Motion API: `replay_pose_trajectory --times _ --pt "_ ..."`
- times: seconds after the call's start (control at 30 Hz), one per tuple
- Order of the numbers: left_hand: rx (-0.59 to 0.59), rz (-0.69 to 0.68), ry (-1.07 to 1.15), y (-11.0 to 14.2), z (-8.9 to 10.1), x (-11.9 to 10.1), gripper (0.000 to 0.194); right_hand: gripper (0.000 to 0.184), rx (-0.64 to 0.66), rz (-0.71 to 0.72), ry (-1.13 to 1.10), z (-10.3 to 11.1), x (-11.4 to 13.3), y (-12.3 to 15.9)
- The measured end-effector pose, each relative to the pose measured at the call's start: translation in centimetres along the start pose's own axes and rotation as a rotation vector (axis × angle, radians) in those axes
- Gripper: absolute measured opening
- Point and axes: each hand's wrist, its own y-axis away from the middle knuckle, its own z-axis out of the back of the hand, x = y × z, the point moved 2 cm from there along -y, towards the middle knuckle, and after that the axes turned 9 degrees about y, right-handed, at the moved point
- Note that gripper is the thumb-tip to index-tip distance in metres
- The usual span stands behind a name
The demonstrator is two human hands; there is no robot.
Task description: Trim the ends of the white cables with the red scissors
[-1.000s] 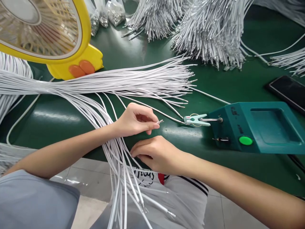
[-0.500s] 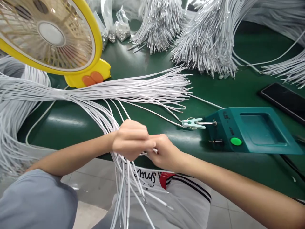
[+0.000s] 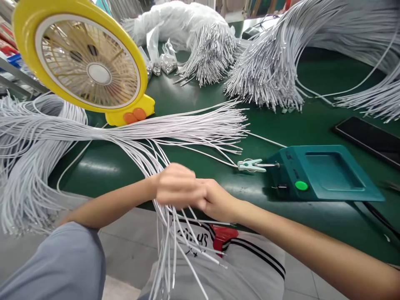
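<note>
My left hand (image 3: 176,185), closed and a little blurred, is over a bunch of loose white wires (image 3: 170,237) that hang down across my lap. Fingertip to fingertip with it, my right hand (image 3: 217,201) is also closed. The wire pinched between them is mostly hidden by the fingers. Behind the hands lies a thick bundle of white wires (image 3: 187,125), from which the loose ones branch off. To the right is a teal device (image 3: 328,175) with a green button; a pale clothespin (image 3: 251,165) on its metal rod touches the ends of some wires.
A yellow fan (image 3: 137,79) stands at the back left beside coiled wires (image 3: 28,183). Large wire bundles (image 3: 265,71) and small plastic bags of metal parts (image 3: 168,62) lie along the back of the green table (image 3: 200,96). A black phone (image 3: 368,137) rests at the right.
The view has tilted up and shifted slightly, showing more of the fan and background. My hands stay together; the left has turned a little, covering the wire tip that showed between them.
</note>
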Motion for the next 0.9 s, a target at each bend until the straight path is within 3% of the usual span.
replay_pose_trajectory --times 0.07,0.17,0.27,0.33,0.43,0.6,0.7,0.77,0.83,0.9 --pt "-0.076 -0.039 -0.253 -0.8 0.6 1.3 0.013 0.037 0.018 0.004 0.099 -0.2 0.1 0.1" --pt "-0.059 -0.002 -0.684 -2.1 1.2 3.4 0.020 0.043 0.050 0.013 0.169 -0.4 0.2 0.2" --pt "0.024 0.118 -0.784 -2.7 1.4 4.9 0.022 0.045 0.049 0.013 0.186 -0.5 0.3 0.3" --pt "-0.002 0.144 -0.749 -2.7 1.4 5.1 0.024 0.044 0.042 0.012 0.191 -0.5 0.3 0.3" --pt "-0.130 0.109 -0.680 -2.5 1.4 4.6 0.020 0.044 0.028 0.015 0.191 -0.5 0.3 0.3" --pt "-0.205 -0.205 -0.543 -1.8 0.5 2.1 0.017 0.044 0.050 0.015 0.210 -0.5 0.3 0.2" --pt "-0.124 -0.358 -0.301 -1.4 -0.1 0.2 0.018 0.041 0.054 0.006 0.235 -0.6 0.2 0.2" --pt "-0.017 -0.390 -0.135 -1.3 -0.4 -1.0 0.021 0.035 0.062 -0.033 0.286 -0.7 0.0 0.3" --pt "0.101 -0.303 0.027 -1.4 -0.3 -1.7 0.020 0.030 0.065 -0.056 0.327 -0.9 -0.2 0.3" --pt "0.211 -0.085 0.219 -1.7 0.1 -1.7 0.017 0.032 0.054 -0.039 0.295 -0.9 -0.3 0.3"
